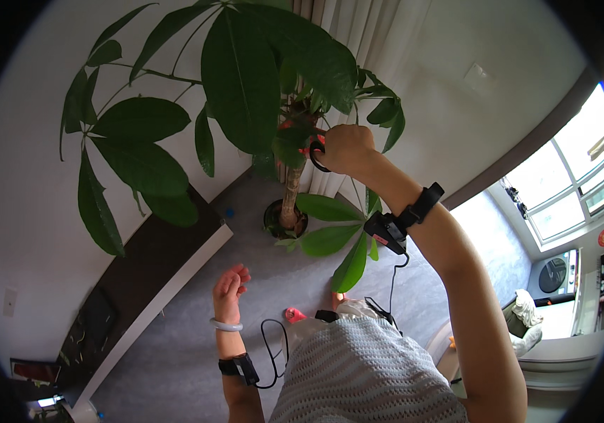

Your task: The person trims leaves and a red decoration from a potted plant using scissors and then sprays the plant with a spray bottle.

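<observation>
A tall potted plant [291,195] with a woody trunk and broad green leaves stands before me. At the top of its trunk, my right hand [348,149] grips scissors with a black loop handle [318,157]; leaves hide the blades. Something bright red, perhaps a ribbon [304,150], shows around the trunk beside that hand. Low on the left, my left hand [230,288] hangs in the air with loosely curled fingers and holds nothing. A pale bangle [226,324] circles its wrist.
Left of the plant runs a dark-topped low cabinet [170,254] along the wall. Pale curtains [355,31] hang behind the leaves. Black straps with devices [386,232] sit on both forearms, trailing cables. To the right are a washing machine [553,275] and windows [561,180].
</observation>
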Action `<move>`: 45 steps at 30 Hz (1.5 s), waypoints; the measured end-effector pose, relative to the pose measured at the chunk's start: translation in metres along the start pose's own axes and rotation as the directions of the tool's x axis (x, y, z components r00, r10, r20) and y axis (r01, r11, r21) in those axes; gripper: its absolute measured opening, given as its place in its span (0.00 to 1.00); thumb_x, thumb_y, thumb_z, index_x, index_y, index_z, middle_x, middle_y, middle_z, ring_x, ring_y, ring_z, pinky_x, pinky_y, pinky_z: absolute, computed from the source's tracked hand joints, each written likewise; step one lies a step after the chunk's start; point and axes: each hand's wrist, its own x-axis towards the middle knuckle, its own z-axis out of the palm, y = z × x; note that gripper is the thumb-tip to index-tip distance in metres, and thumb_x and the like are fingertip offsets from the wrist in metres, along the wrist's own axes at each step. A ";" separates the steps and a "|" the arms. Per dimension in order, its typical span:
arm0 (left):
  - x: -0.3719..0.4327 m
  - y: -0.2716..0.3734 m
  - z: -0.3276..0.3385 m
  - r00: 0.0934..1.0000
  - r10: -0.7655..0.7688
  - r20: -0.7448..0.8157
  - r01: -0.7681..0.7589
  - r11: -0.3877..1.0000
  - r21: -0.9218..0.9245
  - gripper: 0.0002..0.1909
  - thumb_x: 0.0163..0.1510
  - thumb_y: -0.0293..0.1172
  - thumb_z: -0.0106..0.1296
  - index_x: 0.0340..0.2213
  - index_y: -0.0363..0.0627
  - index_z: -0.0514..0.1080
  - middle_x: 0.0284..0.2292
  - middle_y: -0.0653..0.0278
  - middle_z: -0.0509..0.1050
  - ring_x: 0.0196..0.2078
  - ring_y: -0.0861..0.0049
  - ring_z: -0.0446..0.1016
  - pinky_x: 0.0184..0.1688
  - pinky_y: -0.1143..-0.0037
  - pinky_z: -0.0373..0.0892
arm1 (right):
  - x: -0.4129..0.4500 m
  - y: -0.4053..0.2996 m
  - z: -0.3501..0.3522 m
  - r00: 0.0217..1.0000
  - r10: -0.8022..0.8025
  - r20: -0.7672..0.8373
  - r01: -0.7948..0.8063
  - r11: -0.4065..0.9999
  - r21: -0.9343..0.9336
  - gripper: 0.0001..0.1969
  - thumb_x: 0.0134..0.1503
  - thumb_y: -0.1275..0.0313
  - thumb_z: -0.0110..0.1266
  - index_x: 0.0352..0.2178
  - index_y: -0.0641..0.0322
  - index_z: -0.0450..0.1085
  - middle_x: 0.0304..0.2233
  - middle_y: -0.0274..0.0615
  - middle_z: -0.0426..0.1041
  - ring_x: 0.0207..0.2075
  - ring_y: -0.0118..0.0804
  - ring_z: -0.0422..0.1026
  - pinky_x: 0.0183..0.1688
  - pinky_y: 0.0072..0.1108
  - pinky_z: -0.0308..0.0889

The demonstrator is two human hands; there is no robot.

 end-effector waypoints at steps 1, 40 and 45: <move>0.000 -0.001 0.000 1.000 -0.002 0.002 0.002 1.000 -0.006 0.14 0.55 0.33 0.48 0.42 0.40 0.69 0.37 0.65 0.74 0.37 0.83 0.72 0.34 0.84 0.63 | 0.001 0.000 0.001 1.000 0.000 0.000 0.000 1.000 0.001 0.23 0.47 0.51 0.48 0.23 0.63 0.73 0.23 0.43 0.73 0.30 0.41 0.74 0.30 0.27 0.69; -0.018 0.000 0.000 0.999 0.029 -0.040 -0.030 0.999 -0.032 0.13 0.55 0.30 0.46 0.41 0.39 0.69 0.37 0.63 0.73 0.36 0.82 0.72 0.34 0.85 0.64 | 0.027 0.042 0.032 0.977 0.098 0.187 -0.180 0.850 0.495 0.23 0.48 0.54 0.52 0.19 0.68 0.69 0.12 0.42 0.67 0.15 0.38 0.69 0.20 0.27 0.64; -0.021 -0.001 -0.001 0.998 0.028 -0.052 -0.030 0.999 -0.039 0.13 0.55 0.30 0.46 0.42 0.39 0.69 0.37 0.64 0.73 0.36 0.82 0.71 0.34 0.85 0.64 | 0.019 0.041 0.028 0.930 0.047 0.366 -0.354 0.393 0.849 0.22 0.44 0.58 0.62 0.13 0.66 0.64 0.08 0.34 0.57 0.08 0.27 0.51 0.11 0.21 0.43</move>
